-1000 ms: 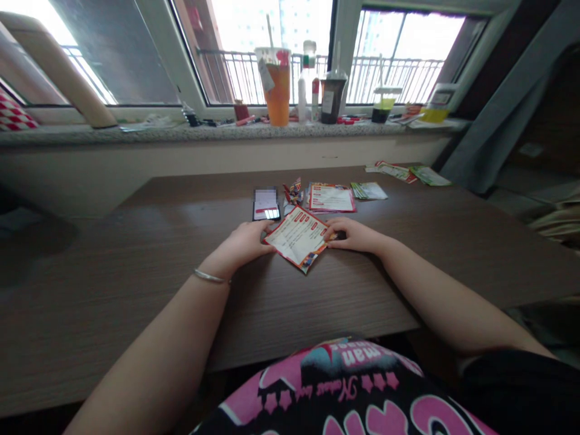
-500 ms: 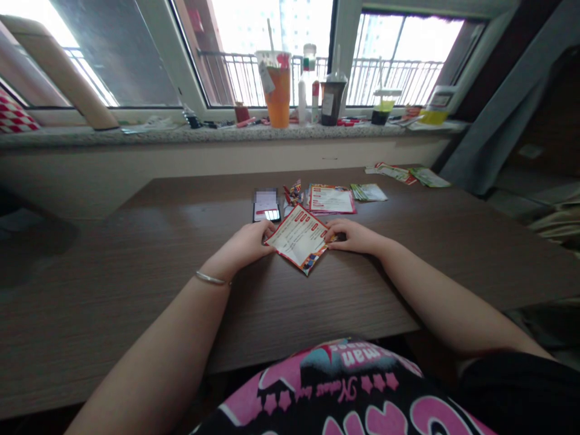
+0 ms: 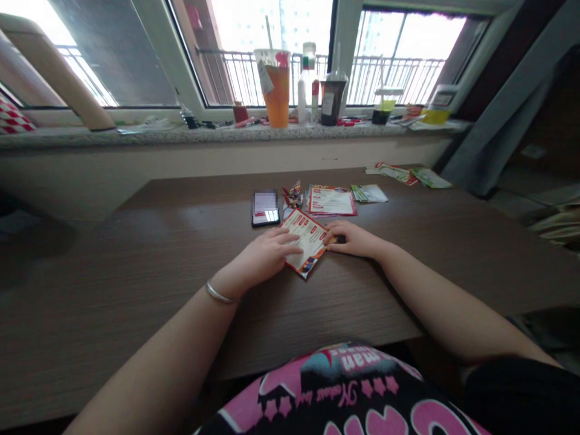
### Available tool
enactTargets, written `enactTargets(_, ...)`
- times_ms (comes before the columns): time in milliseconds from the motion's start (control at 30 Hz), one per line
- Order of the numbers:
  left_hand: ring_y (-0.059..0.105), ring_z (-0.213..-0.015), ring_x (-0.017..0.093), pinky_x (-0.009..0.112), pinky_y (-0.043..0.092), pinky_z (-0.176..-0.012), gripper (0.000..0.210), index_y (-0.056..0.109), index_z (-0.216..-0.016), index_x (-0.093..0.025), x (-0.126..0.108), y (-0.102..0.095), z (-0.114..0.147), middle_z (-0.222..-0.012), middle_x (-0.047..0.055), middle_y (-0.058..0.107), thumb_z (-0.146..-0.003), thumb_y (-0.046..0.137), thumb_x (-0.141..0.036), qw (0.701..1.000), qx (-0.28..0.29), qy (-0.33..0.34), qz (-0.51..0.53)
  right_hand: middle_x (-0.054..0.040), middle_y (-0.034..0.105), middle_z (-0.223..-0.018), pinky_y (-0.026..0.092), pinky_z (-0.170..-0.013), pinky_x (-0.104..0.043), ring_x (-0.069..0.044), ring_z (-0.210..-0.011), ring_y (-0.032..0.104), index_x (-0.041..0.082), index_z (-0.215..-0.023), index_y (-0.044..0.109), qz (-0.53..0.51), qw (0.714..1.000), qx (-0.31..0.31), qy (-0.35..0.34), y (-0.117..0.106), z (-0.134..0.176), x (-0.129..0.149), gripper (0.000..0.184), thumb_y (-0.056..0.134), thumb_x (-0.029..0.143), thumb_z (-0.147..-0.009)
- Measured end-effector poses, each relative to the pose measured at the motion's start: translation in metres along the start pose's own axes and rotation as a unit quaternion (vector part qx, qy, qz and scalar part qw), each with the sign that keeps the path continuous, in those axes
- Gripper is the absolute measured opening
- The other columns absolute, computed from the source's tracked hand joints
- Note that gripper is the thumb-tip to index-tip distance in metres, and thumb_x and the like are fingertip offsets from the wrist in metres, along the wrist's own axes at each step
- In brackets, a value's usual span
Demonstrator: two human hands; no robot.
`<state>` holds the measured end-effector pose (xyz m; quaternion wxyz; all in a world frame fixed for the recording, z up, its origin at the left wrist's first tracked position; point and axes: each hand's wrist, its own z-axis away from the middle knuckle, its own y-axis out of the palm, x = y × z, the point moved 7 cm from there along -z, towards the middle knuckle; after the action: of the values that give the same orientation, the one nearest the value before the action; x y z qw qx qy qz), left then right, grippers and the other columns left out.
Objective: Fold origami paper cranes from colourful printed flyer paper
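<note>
A square printed sheet of paper [image 3: 310,234], white with red labels and a red border, lies turned cornerwise on the table. My left hand [image 3: 274,249] rests across its left side, fingers stretched out over the print. At the sheet's right corner, my right hand [image 3: 348,238] grips the edge between thumb and fingers. Just beyond the sheet stands a small folded paper piece [image 3: 293,194] in red, yellow and dark colours. A phone [image 3: 265,208] lies to its left, screen up. To its right is a stack of similar printed sheets [image 3: 331,200].
Green and white papers [image 3: 369,193] lie right of the stack, with more paper packets [image 3: 429,177] at the table's far right. Along the windowsill [image 3: 208,136] stand a large orange drink cup [image 3: 277,90], a dark cup [image 3: 333,101], bottles and small items.
My left hand has let go of the sheet's left corner and moved right, flattening over the paper. My right hand stays at the right corner.
</note>
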<state>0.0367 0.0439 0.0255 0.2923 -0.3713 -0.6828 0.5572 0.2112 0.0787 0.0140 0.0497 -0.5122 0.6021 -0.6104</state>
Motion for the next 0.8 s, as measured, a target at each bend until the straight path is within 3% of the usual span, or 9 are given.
enactTargets(200,0.054,-0.124,0.021,0.039,0.044,-0.107,0.040,0.064,-0.123,-0.023,-0.006,0.006,-0.005,-0.132,0.008,0.061,-0.088,0.049,-0.013,0.997,0.035,-0.009,0.066,-0.0075,0.071,-0.102,0.048,-0.095,-0.040,-0.021,-0.103,0.063,0.021,-0.091,0.073,0.005,1.000,-0.023,-0.016,-0.002,0.000,-0.004,0.017,0.065,0.035,-0.086)
enactTargets(400,0.055,-0.120,0.025,0.045,0.043,-0.106,0.036,0.064,-0.124,-0.024,-0.010,0.005,-0.005,-0.131,0.007,0.062,-0.089,0.053,-0.019,0.997,0.041,-0.013,0.062,-0.0085,0.066,-0.120,0.043,-0.103,-0.041,-0.021,-0.115,0.059,0.021,-0.092,0.072,-0.010,0.997,-0.070,-0.018,-0.003,-0.003,0.000,0.012,0.063,0.027,-0.088)
enactTargets(600,0.055,-0.116,0.027,0.047,0.044,-0.102,0.036,0.062,-0.126,-0.030,-0.015,0.005,-0.006,-0.131,0.006,0.060,-0.091,0.054,-0.028,0.999,0.029,-0.006,0.043,-0.0066,0.071,-0.102,0.048,-0.093,-0.038,-0.020,-0.099,0.064,0.020,-0.088,0.072,0.003,0.996,-0.092,0.017,-0.002,-0.009,-0.002,0.012,0.062,0.027,-0.088)
enactTargets(800,0.054,-0.116,0.027,0.049,0.043,-0.102,0.036,0.062,-0.126,-0.030,-0.014,0.008,-0.007,-0.129,0.006,0.060,-0.091,0.055,-0.028,0.998,0.022,-0.011,0.054,-0.0073,0.071,-0.101,0.047,-0.092,-0.039,-0.021,-0.097,0.064,0.019,-0.084,0.068,0.007,0.992,-0.123,0.022,-0.001,-0.012,-0.006,0.010,0.063,0.027,-0.086)
